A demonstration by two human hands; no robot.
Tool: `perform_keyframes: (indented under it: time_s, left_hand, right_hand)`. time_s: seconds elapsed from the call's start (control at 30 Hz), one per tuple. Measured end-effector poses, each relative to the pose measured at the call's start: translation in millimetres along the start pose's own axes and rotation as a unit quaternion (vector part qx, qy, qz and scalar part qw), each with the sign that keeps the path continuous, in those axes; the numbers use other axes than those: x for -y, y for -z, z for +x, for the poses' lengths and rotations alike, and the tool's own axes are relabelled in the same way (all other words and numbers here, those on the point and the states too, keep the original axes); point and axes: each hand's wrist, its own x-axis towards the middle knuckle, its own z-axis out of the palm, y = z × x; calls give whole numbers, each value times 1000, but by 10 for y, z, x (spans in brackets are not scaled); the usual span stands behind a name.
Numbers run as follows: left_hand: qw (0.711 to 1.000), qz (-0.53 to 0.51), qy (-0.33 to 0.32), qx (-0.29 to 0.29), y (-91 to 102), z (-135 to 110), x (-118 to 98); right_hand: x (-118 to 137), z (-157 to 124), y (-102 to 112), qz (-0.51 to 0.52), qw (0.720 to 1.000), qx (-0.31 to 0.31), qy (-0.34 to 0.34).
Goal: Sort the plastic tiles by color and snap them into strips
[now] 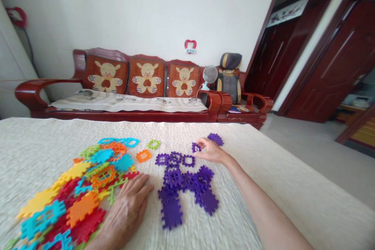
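Observation:
Between the thumb and fingers of my right hand [211,151] is a small purple interlocking tile [195,147] with an open frame. Just beyond that hand lies another purple tile [216,138], a solid one. My left hand [130,197] rests flat, fingers stretched out, at the right edge of a mixed heap of interlocking tiles [83,208] in orange, red, yellow, blue and green. Between my hands sits a group of purple tiles [172,214], some solid and some window-like, partly overlapping. A purple square frame [188,160] lies at its top right.
An orange window tile [143,156] and a green frame tile [153,144] lie apart from the heap. A pale textured cloth [281,187] covers the table. Beyond its far edge stand a wooden sofa [123,115] with bear cushions and a small fan [210,75].

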Motion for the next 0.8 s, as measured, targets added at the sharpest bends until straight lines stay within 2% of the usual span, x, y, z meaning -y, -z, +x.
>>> perform_keyframes:
  time_s: [0.07,0.17,0.23,0.37,0.63,0.8]
  left_hand:
    - [1000,3,-1,0,-17,-12,9]
    - [1000,4,-2,0,-25,-20,16]
    - [1000,4,-5,-1,-22,-20,18]
    - [1000,7,-5,-6,-25,-23,26]
    - [1000,11,-6,-8,-68,-45,47]
    - [1000,18,-11,-11,-71,-45,55]
  right_hand:
    - [-198,45,61,11,994,-99,-55]
    - [-533,45,130,-24,957,-248,-151]
    - [-723,4,151,-49,933,-297,-198]
    - [-916,-85,135,-94,914,-310,-244]
    - [-880,-76,64,-170,907,-266,-279]
    - [-906,-56,57,-184,901,-261,-294]
